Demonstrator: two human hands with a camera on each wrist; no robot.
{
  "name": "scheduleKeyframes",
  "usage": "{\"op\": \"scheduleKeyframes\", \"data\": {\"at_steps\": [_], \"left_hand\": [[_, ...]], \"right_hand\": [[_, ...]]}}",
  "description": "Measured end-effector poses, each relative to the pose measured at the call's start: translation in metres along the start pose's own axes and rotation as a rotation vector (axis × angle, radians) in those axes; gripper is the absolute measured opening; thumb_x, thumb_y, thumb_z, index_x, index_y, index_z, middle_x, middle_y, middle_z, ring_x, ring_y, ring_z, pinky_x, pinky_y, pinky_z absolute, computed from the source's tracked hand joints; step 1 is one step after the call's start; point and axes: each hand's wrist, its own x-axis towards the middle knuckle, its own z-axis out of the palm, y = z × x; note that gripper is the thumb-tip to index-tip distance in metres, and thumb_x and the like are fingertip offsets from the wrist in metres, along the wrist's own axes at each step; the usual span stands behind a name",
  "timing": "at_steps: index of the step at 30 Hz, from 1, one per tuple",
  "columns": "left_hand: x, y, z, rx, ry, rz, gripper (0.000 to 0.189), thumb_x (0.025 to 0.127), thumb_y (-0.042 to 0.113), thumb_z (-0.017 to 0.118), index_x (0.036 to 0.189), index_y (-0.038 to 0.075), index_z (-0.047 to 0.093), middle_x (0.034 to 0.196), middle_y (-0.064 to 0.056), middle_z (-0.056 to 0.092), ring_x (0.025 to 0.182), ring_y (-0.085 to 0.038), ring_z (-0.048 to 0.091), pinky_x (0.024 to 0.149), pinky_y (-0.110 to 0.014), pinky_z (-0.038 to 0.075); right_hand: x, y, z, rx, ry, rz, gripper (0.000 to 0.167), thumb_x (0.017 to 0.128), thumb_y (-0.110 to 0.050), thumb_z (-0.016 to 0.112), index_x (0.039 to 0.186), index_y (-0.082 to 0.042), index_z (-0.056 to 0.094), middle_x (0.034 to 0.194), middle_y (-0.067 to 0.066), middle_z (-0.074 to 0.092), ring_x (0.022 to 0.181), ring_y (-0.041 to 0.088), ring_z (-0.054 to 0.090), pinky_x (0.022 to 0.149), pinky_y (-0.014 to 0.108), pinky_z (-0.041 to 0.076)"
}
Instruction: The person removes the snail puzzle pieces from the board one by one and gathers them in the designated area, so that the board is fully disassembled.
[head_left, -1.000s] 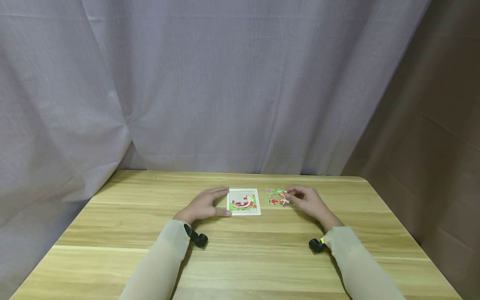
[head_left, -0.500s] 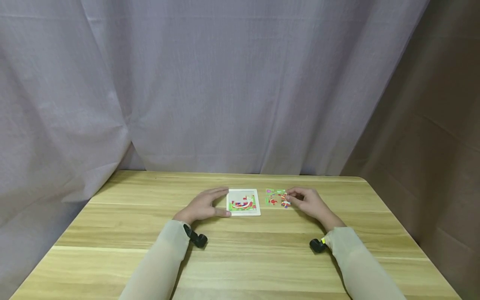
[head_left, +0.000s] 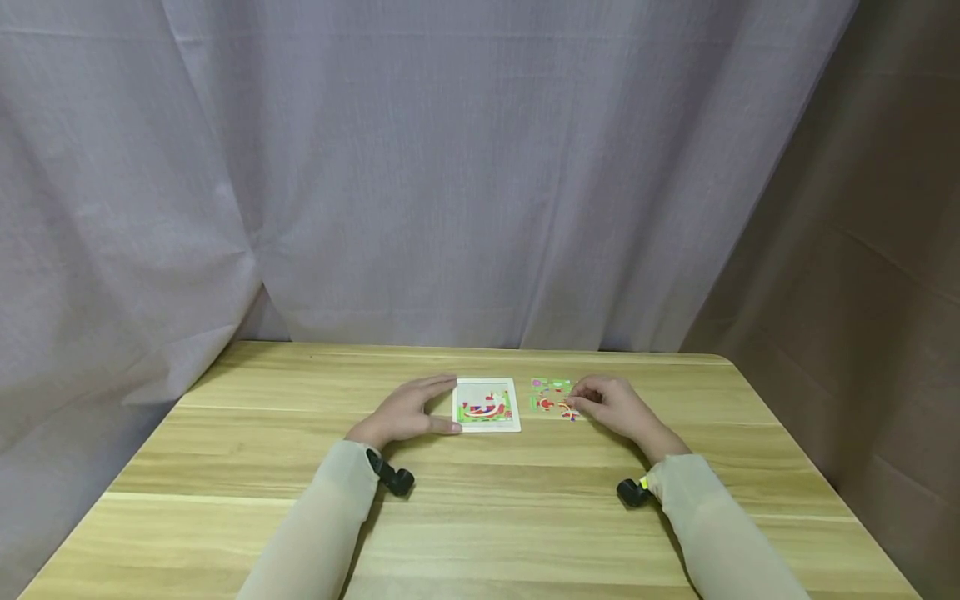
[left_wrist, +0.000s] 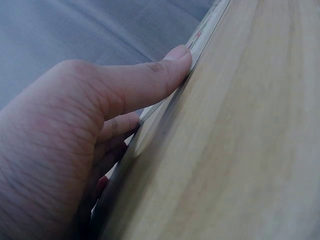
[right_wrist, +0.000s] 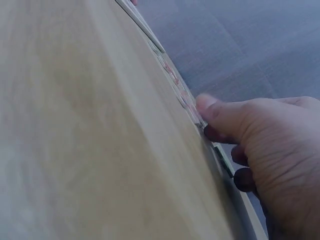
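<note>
A square white puzzle frame (head_left: 486, 405) lies on the table with red, white and green pieces filling its lower part. My left hand (head_left: 408, 408) spans the frame's left edge, its fairly straight fingers at the top corner and thumb on the lower one. In the left wrist view the thumb (left_wrist: 150, 82) presses along the frame's rim. Right of the frame lies a group of loose puzzle pieces (head_left: 551, 385). My right hand (head_left: 611, 403) pinches a red and white puzzle piece (head_left: 568, 412) at the near right of that group, partly hidden by the fingertips.
The wooden table (head_left: 487, 517) has its far edge just beyond the frame and pieces. A grey curtain (head_left: 420, 183) hangs behind it. Black wrist cameras (head_left: 395, 480) stick out from both sleeves, close over the tabletop.
My right fingers have shifted the red and white piece slightly, turning it and bringing it a little nearer to me. The left hand and the frame have stayed in place.
</note>
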Motion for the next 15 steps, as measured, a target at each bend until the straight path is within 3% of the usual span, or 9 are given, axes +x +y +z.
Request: {"op": "scheduleKeyframes", "data": {"at_steps": [6, 15], "left_hand": [[0.0006, -0.0005, -0.0004, -0.001, 0.0, -0.001, 0.095, 0.093, 0.053, 0.084, 0.171, 0.012, 0.049, 0.181, -0.011, 0.044, 0.169, -0.041, 0.038, 0.14, -0.069, 0.025], [0.001, -0.0008, 0.0002, -0.002, 0.002, -0.015, 0.095, 0.093, 0.053, 0.085, 0.171, 0.014, 0.05, 0.181, -0.01, 0.043, 0.169, -0.042, 0.038, 0.139, -0.07, 0.026]], "right_hand": [[0.0004, -0.0001, -0.0004, -0.021, 0.002, -0.044, 0.01, 0.101, -0.011, 0.085, 0.092, -0.015, 0.08, 0.083, -0.007, 0.072, 0.076, 0.0, 0.052, 0.068, 0.024, 0.049], [0.0015, -0.0038, 0.0003, -0.057, 0.007, -0.043, 0.01, 0.1, -0.01, 0.084, 0.092, -0.014, 0.08, 0.086, -0.006, 0.075, 0.08, 0.002, 0.058, 0.074, 0.028, 0.055]]}}
